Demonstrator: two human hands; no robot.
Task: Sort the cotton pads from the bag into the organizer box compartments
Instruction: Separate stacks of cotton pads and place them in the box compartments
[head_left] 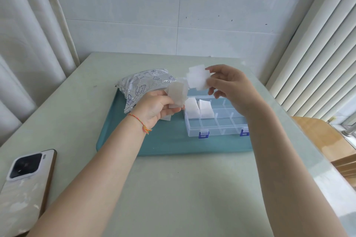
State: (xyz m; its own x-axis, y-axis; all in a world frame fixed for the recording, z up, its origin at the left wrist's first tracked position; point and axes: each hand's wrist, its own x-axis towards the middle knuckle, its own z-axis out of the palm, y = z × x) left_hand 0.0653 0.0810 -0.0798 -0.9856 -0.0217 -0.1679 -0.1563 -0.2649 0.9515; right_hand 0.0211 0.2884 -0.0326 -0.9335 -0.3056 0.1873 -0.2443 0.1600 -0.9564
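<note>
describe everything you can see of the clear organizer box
The organizer box is clear, glossy plastic split by thin dividers into rows of small compartments, with two blue latches on its near edge. It lies flat and open-topped on the teal tray, right of the printed bag. Two far-left compartments hold white cotton pads; the others in view look empty. The right forearm hides its right end; no lid is discernible. Neither hand touches it.
</note>
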